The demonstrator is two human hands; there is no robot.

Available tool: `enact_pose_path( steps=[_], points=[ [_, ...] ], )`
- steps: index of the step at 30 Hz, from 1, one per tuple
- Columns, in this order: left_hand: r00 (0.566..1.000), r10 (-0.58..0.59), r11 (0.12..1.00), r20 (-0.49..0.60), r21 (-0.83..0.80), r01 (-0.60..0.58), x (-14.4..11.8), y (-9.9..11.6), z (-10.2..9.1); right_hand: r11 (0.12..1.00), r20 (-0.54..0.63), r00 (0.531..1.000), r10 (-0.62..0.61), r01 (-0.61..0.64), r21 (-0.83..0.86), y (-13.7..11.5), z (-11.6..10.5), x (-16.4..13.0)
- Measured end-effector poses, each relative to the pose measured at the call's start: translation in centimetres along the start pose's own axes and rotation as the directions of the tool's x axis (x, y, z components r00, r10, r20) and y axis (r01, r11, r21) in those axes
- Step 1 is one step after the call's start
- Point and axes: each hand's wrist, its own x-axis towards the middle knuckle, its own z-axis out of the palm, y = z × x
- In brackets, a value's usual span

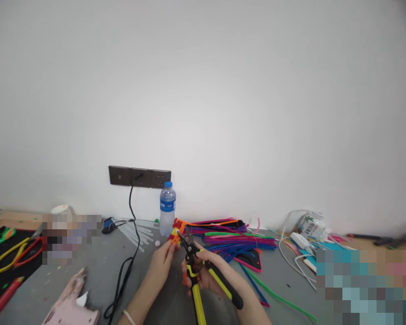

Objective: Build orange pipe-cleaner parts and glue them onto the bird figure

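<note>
My left hand [162, 258] is closed on a small red, orange and yellow pipe cleaner piece [176, 231] in front of the water bottle. In my right hand [208, 258] is a pair of pliers [190, 253] with black and yellow handles, which stand spread apart. The jaws of the pliers reach the pipe cleaner piece close to my left fingertips; I cannot tell whether they grip it. Something orange [185, 277] shows behind the pliers by my right fingers, partly hidden.
Loose pipe cleaners [240, 239] lie beyond my right hand. A water bottle [168, 210] stands against the wall. Left are glue sticks [137, 232], a black cable [123, 275], a pink glue gun [71, 309] and yellow-handled scissors [8, 255]. A white charger [301, 242] lies right.
</note>
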Motion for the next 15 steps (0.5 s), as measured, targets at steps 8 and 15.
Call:
enact_pose_path(
  steps=[8,15],
  points=[
    [1.0,-0.012,1.0,-0.005,0.003,0.012,0.0,-0.5,0.1,0.999,-0.025,0.999,0.024,-0.025,-0.042,-0.5,0.1,-0.5],
    [1.0,0.022,0.998,0.021,0.059,-0.023,-0.2,-0.4,0.2,0.998,-0.09,0.995,-0.043,0.039,-0.046,0.2,-0.9,0.7]
  ],
)
